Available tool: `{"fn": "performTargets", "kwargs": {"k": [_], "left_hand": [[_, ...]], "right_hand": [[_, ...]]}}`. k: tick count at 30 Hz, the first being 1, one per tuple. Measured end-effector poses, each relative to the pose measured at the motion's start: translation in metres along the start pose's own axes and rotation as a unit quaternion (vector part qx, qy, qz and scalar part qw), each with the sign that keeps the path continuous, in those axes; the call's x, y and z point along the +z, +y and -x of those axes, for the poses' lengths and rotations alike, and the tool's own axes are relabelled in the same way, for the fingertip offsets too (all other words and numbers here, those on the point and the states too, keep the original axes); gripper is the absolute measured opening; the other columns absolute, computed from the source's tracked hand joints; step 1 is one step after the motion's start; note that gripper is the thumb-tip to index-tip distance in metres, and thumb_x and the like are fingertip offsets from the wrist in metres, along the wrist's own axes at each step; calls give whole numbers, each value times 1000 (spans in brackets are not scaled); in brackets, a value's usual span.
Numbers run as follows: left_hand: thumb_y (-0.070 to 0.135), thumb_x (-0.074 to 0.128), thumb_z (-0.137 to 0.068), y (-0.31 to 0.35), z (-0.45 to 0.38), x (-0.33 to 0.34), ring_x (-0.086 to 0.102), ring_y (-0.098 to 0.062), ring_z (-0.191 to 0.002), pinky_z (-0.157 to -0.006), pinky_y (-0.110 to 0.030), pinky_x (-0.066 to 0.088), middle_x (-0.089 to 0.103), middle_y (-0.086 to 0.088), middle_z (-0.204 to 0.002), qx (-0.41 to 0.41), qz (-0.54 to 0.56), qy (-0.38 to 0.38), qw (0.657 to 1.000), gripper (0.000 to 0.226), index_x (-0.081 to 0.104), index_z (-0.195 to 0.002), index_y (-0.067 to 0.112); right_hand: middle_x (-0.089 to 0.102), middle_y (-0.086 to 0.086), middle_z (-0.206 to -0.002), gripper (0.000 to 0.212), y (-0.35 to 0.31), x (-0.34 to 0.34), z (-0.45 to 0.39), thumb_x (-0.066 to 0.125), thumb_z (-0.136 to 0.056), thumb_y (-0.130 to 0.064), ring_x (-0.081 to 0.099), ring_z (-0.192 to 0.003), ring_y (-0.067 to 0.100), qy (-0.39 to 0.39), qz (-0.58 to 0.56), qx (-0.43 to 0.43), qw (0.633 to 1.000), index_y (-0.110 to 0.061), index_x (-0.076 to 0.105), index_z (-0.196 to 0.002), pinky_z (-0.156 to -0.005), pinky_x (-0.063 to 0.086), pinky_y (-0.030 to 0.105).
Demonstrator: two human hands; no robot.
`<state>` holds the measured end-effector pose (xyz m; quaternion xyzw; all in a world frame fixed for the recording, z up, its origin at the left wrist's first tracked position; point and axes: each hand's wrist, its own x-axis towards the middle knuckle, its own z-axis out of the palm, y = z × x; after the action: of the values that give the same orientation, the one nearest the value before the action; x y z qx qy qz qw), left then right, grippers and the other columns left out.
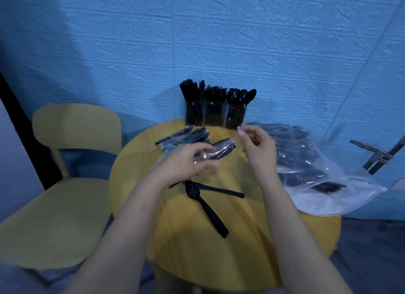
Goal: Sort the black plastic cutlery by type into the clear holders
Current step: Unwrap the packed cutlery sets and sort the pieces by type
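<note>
My left hand [188, 160] grips a clear-wrapped packet of black cutlery [221, 150] above the round yellow table [197, 239]. My right hand [257, 144] pinches a torn strip of clear wrapper [242, 127] beside it. Two loose black forks [203, 203] lie crossed on the table below my hands. Three clear holders [215, 116] stand at the table's far edge, packed with black knives, forks and spoons. More wrapped packets [186, 137] lie left of the holders.
A big clear plastic bag [317, 173] with several wrapped cutlery packets covers the table's right side and hangs over its edge. A yellow chair [65, 184] stands at the left. A blue textured wall is behind, with a metal bracket [372, 153] at right.
</note>
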<state>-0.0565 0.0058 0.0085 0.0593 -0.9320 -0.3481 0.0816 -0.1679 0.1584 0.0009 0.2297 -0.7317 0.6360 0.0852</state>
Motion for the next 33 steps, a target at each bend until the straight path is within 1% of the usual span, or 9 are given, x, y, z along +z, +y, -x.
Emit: {"fn": "performTargets", "kwargs": {"k": [2, 4, 7, 11, 16, 20, 25, 29, 33], "left_hand": [[61, 62, -73, 1, 5, -3, 57, -7, -86, -83, -31, 50, 63, 10, -113, -6, -52, 10, 999, 56, 54, -124, 40], [49, 64, -82, 5, 10, -6, 50, -8, -83, -75, -23, 41, 63, 4, -115, 1, -81, 29, 996, 52, 53, -131, 34], [41, 60, -88, 11, 20, -10, 51, -10, -83, -69, -21, 32, 60, 5, -97, 33, -95, 41, 994, 48, 51, -134, 31], [38, 58, -90, 18, 30, -11, 43, -1, -71, -70, -26, 41, 44, 20, -80, 65, -102, 46, 992, 46, 51, -135, 28], [43, 51, -93, 29, 42, -16, 51, -6, -88, -77, -31, 47, 56, 13, -102, 102, -193, 6, 976, 45, 46, -137, 35], [44, 48, -95, 32, 41, -21, 51, -8, -94, -77, -31, 46, 56, 11, -110, 96, -253, -12, 963, 44, 44, -138, 37], [46, 46, -95, 28, 37, -12, 53, -10, -102, -80, -32, 47, 56, 11, -119, 88, -283, -32, 955, 46, 44, -139, 33], [46, 48, -94, 24, 32, -13, 53, -10, -110, -81, -27, 44, 56, 11, -123, 84, -319, -53, 943, 48, 42, -140, 33], [49, 52, -91, 26, 26, -24, 55, -8, -92, -77, -29, 46, 61, 12, -107, 48, -281, -106, 953, 49, 44, -138, 38]], "right_hand": [[58, -4, -84, 13, -5, -5, 9, 69, -86, -20, 49, -71, 1, 57, 32, -32, 997, -21, 61, -96, -64, 39, 8], [57, -5, -84, 13, -12, -13, 21, 71, -84, -14, 50, -71, 0, 95, 35, -109, 989, -19, 61, -92, -66, 39, 8], [61, -15, -82, 12, -20, -24, 37, 68, -86, -13, 54, -76, -3, 11, 74, -169, 983, -24, 65, -89, -68, 40, 8], [63, -17, -89, 16, -28, -31, 46, 63, -90, -18, 55, -74, -6, -99, 127, -119, 980, -21, 71, -103, -70, 41, 9], [58, -27, -72, 23, -34, -43, 52, 63, -89, -16, 50, -54, 2, -170, 104, -61, 978, -18, 70, -111, -60, 42, 10], [55, -12, -56, 23, -32, -50, 53, 56, -94, -24, 48, -53, -1, -231, 65, -14, 971, -20, 69, -112, -59, 42, 13], [54, -2, -60, 20, -24, -38, 54, 57, -94, -20, 48, -53, 3, -244, 37, 27, 969, -10, 69, -107, -57, 42, 19], [54, -1, -55, 12, -13, -29, 59, 59, -93, -17, 46, -50, 7, -266, 11, 58, 962, -20, 71, -97, -51, 40, 18], [59, -5, -49, 8, -6, -25, 64, 65, -88, -10, 51, -44, 5, -213, -52, 115, 969, -7, 70, -93, -47, 42, 16]]}}
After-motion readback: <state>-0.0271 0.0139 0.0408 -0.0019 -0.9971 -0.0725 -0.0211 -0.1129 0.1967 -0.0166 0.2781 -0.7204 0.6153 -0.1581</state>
